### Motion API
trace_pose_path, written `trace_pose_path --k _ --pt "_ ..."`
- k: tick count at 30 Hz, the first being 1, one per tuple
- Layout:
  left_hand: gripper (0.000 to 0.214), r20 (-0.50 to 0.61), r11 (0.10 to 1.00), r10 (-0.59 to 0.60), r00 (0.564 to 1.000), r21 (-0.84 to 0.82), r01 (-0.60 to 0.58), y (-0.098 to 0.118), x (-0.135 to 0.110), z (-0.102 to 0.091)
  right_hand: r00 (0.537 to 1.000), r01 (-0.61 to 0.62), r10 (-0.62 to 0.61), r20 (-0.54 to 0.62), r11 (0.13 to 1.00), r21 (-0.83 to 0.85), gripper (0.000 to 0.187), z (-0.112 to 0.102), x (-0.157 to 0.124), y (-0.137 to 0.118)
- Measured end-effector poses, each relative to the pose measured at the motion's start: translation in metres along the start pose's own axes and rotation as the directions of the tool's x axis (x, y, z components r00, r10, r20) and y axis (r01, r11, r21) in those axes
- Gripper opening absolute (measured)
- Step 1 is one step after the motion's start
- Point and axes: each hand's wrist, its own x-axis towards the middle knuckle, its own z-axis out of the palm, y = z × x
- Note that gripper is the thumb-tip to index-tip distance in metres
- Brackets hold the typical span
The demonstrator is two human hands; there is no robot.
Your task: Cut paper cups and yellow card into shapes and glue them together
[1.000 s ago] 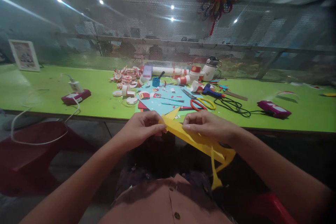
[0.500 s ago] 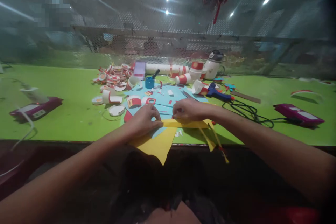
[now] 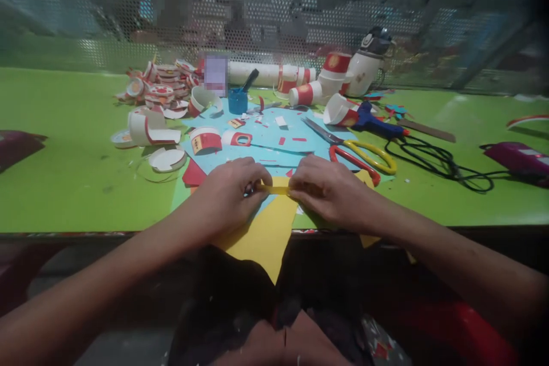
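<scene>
Between my two hands runs a narrow folded strip of yellow paper (image 3: 281, 185). My left hand (image 3: 235, 190) pinches its left end between thumb and fingers. On the right, my right hand (image 3: 328, 190) pinches the same strip a short way off. Below them a larger yellow paper sheet (image 3: 261, 240) hangs with a pointed corner over the table edge. Scissors (image 3: 364, 151) with one yellow and one red handle loop lie just beyond my right hand. Light blue paper (image 3: 274, 131) is spread under small red and white scraps, beyond both hands.
Cut paper cups (image 3: 148, 126) and a heap of red-and-white paper pieces (image 3: 160, 88) lie at the left. A blue pot (image 3: 238, 101) stands behind the blue paper. Toward the right are a blue glue gun (image 3: 380, 121), its black cable (image 3: 433, 163) and a white jug (image 3: 363, 71).
My right hand has come down onto the yellow strip and now pinches it near my left hand. The scissors have come into clear sight as the view tilted down.
</scene>
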Motion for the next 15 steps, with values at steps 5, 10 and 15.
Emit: trace_pose_path --k 5,10,15 --pt "0.008 0.024 1.0 0.008 1.0 0.02 -0.008 0.003 -0.0012 -0.0033 0.996 -0.08 0.083 -0.019 0.987 0.142 0.008 -0.0022 -0.0021 -0.0041" --pt "0.014 0.034 0.998 0.008 0.999 0.054 -0.01 0.004 0.0004 -0.0026 1.0 -0.024 0.024 0.009 0.999 0.048 0.012 -0.0035 -0.0037 -0.0045" --pt "0.016 0.036 0.996 0.012 0.999 0.085 -0.015 0.0045 0.0005 -0.0019 0.998 0.052 -0.051 0.021 0.998 -0.036 0.016 -0.001 -0.0039 -0.0042"
